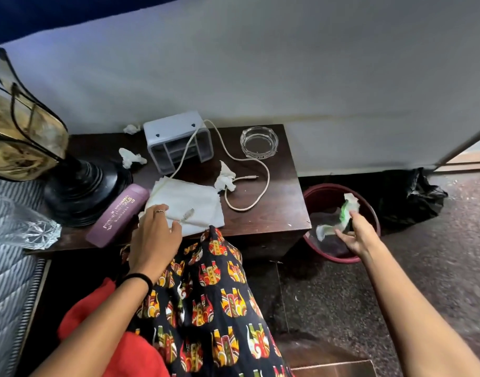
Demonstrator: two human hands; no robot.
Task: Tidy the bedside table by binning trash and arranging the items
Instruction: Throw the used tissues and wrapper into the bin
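The right hand (354,235) reaches out over the round maroon bin (319,193) on the floor just off the surface's right edge, its grip pinching a crumpled white-and-green wrapper (345,213) above the bin's opening. The left hand (154,231) lies flat, fingers spread, on a folded white cloth (195,197) at the front edge of the dark wooden surface (282,202). Crumpled tissues (225,178) lie mid-surface and toward the back left corner. A purple case (119,213) bears gold lettering too blurred to read. A glass ashtray (258,142) sits at the back right; a white cable (260,170) loops beside it.
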